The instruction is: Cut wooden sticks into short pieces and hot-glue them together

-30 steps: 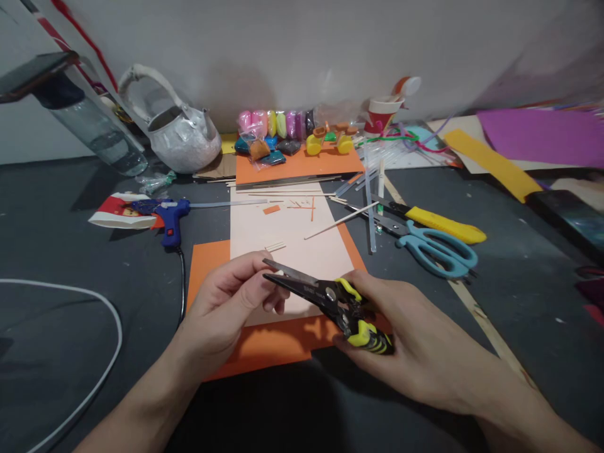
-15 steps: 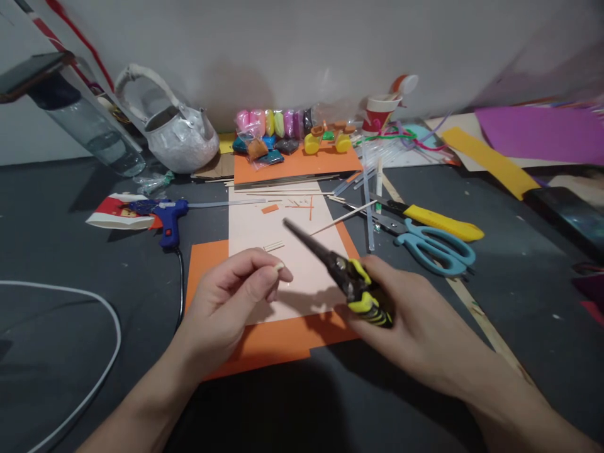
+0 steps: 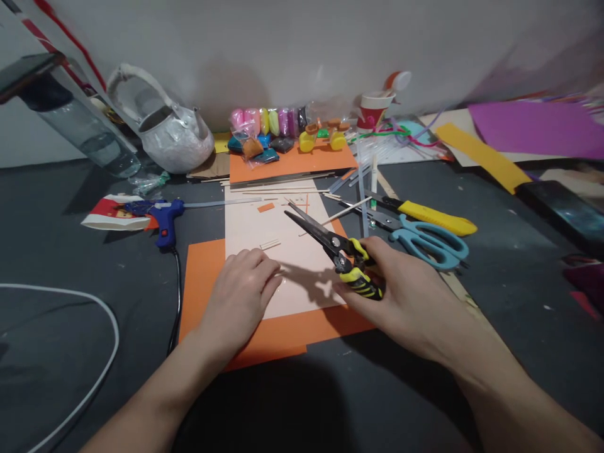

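My right hand (image 3: 410, 296) grips black-and-yellow shears (image 3: 337, 248), blades parted and pointing up and left above a pale sheet (image 3: 297, 289). Over the left part of that sheet, my left hand (image 3: 243, 292) is turned palm down with its fingers pinched together. Whatever is between those fingertips is hidden. Just beyond them lie several short thin wooden sticks (image 3: 270, 244). Orange card (image 3: 264, 343) sticks out from under the sheet. A small orange scrap (image 3: 265, 207) rests farther up the sheet, and a longer wooden stick (image 3: 349, 209) slants across its right edge.
A blue glue gun (image 3: 165, 220) lies on the left, its black cord running toward me. Blue-handled scissors (image 3: 431, 242) and a yellow utility knife (image 3: 436, 218) are on the right. Behind stand a silver kettle (image 3: 177, 141), packs of coloured clay (image 3: 268, 126) and a paper cup (image 3: 374, 113).
My left hand has rolled over from thumb-up to palm down and come down toward the sheet; the small pale piece in its fingers is now hidden. The shears' blades have opened.
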`<state>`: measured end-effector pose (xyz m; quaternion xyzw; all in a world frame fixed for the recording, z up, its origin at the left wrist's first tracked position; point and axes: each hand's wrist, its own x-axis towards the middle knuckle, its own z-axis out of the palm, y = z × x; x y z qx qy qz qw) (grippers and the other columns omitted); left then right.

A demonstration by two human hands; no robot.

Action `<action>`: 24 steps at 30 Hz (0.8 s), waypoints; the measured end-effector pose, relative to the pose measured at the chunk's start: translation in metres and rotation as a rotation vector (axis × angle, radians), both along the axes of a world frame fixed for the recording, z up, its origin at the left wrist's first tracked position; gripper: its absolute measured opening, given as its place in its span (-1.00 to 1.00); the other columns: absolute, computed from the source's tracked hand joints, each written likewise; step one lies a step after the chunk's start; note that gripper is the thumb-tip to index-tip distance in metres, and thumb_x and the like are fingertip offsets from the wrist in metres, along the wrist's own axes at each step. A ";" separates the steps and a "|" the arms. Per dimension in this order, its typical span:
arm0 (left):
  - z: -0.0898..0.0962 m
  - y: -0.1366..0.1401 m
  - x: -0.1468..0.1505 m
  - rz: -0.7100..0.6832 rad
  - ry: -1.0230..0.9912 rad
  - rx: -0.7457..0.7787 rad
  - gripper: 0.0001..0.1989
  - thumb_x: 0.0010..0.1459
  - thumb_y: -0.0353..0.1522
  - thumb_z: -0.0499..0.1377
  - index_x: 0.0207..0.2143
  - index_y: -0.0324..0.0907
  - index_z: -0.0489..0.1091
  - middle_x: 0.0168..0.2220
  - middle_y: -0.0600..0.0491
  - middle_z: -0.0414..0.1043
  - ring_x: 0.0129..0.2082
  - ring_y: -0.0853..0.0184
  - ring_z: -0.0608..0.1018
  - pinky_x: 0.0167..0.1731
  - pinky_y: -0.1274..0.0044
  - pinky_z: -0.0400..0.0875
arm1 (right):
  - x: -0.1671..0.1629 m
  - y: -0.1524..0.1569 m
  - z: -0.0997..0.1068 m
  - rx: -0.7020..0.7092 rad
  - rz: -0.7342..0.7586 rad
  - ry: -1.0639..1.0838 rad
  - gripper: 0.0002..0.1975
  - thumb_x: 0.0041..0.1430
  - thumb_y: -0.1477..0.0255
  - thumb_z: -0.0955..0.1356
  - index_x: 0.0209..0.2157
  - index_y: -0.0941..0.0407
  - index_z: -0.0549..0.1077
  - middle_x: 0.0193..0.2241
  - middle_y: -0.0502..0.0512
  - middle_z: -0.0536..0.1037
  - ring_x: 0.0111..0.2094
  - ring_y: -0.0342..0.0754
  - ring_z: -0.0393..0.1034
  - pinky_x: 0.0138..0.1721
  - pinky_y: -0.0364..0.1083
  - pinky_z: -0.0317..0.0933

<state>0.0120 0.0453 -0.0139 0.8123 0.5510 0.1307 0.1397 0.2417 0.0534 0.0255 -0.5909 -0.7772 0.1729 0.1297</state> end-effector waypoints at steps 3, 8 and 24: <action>0.000 0.000 -0.001 -0.016 -0.019 -0.029 -0.82 0.35 -0.37 0.06 -0.25 -0.22 0.44 -0.27 -0.01 0.42 -0.21 0.20 0.42 -0.17 0.34 0.32 | 0.001 0.001 -0.001 0.013 0.004 -0.009 -0.67 0.08 0.16 0.38 -0.42 0.02 0.16 -0.61 -0.08 0.38 -0.63 -0.09 0.26 -0.59 -0.15 0.01; 0.001 -0.001 -0.002 -0.015 0.005 -0.046 -0.81 0.35 -0.38 0.05 -0.31 -0.23 0.40 -0.28 -0.02 0.40 -0.21 0.18 0.41 -0.18 0.33 0.32 | 0.001 0.001 -0.004 0.027 0.009 -0.020 -0.68 0.10 0.15 0.37 -0.40 0.03 0.18 -0.60 -0.08 0.37 -0.61 -0.09 0.27 -0.58 -0.16 0.01; 0.018 0.007 -0.024 0.154 -0.137 -0.028 -0.84 0.30 -0.39 0.08 -0.21 -0.20 0.45 -0.22 -0.01 0.48 -0.20 0.21 0.50 -0.19 0.39 0.33 | 0.014 0.008 -0.003 -0.002 -0.101 -0.200 -0.59 0.07 -0.02 0.30 -0.41 0.02 0.15 -0.57 -0.01 0.38 -0.58 -0.03 0.25 -0.54 -0.10 -0.04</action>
